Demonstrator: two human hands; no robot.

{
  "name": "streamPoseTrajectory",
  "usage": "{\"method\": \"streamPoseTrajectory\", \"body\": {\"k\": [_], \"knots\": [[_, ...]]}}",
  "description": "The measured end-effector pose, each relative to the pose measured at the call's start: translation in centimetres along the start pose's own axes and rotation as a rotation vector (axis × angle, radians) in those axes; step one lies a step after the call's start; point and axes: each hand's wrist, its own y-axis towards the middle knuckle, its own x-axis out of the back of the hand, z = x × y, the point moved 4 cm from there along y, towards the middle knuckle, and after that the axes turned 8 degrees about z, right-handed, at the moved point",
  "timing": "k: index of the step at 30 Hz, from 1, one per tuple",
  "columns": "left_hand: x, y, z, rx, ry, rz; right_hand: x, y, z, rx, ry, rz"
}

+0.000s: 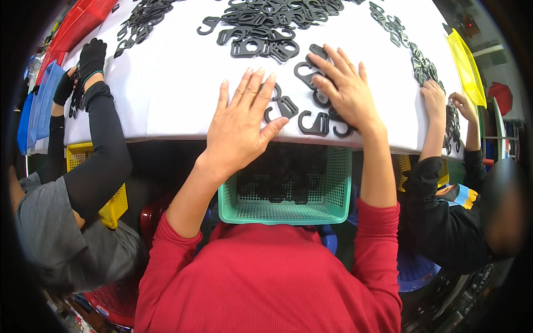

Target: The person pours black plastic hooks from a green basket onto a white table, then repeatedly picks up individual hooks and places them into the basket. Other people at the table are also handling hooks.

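Observation:
My left hand (237, 127) lies palm down at the near edge of the white-covered table, its fingers stretched out. Beside its thumb is a black plastic hook buckle (287, 107), partly covered by the hand. To the right, my right hand (350, 91) reaches over several more black hook buckles (320, 124), fingers spread and some touching or covering them; what lies beneath the palm is hidden. A big heap of the same buckles (277, 16) sits farther back. Below the table edge, a green basket (283, 215) holds many black pieces (286, 180) in shadow.
A co-worker's black-gloved hand (92, 58) is at the left, near a blue basket (47, 100) and a red basket (78, 30). At the right, another person's hands (434, 102) handle buckles beside a yellow basket (463, 66). Smaller buckle piles (139, 25) lie along both sides.

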Motion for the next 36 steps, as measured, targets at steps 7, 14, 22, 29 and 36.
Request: {"method": "streamPoseTrajectory", "body": {"k": [7, 14, 22, 29, 36], "knots": [[1.2, -2.5, -1.9, -0.232, -0.213, 0.188, 0.1, -6.6, 7.2, 0.118, 0.076, 0.052], [5.6, -2.0, 1.1, -0.146, -0.594, 0.012, 2.2, -10.2, 9.9, 0.28, 0.43, 0.225], [2.0, 12.6, 14.7, 0.306, -0.079, -0.337, 3.5, -2.6, 6.0, 0.109, 0.562, -0.093], [1.3, 11.8, 8.3, 0.053, -0.4, -0.2, 1.2, 0.3, 4.6, 0.015, 0.514, -0.159], [-0.9, 9.6, 0.2, -0.175, -0.495, -0.168, 0.5, -2.0, 4.3, -0.096, 0.303, -0.263]]}}
